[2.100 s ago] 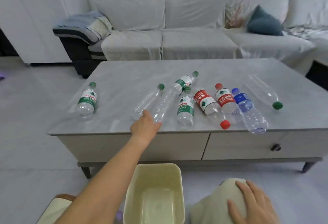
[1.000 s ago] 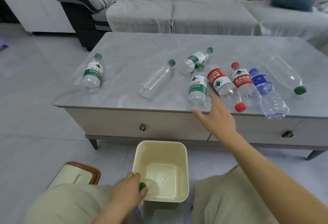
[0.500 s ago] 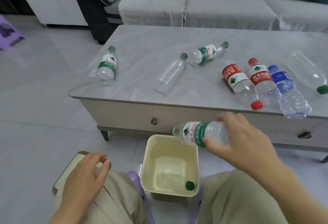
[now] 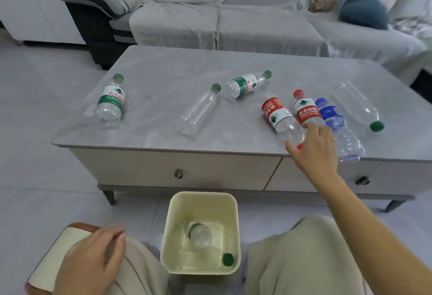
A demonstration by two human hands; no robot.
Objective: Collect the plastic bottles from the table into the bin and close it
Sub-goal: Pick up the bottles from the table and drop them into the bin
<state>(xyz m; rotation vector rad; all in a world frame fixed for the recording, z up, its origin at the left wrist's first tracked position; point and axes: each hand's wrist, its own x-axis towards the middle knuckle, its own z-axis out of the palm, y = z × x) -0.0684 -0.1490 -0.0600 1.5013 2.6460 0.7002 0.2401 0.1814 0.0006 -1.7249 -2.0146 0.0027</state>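
Where grey sofa backs it, grey table, pale tiled floor.

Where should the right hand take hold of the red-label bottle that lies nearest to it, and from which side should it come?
Probably around the clear lower body, just below the label. The red-label bottle lies flat with its red cap toward the table's near edge, under the right hand. Coming from above, fingers can wrap across its round width; the neighbouring bottle crowds its right side.

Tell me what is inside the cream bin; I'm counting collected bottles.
Inside the bin: a clear bottle lying flat with a green cap, and a second bottle on it. Anything beneath them is hidden.
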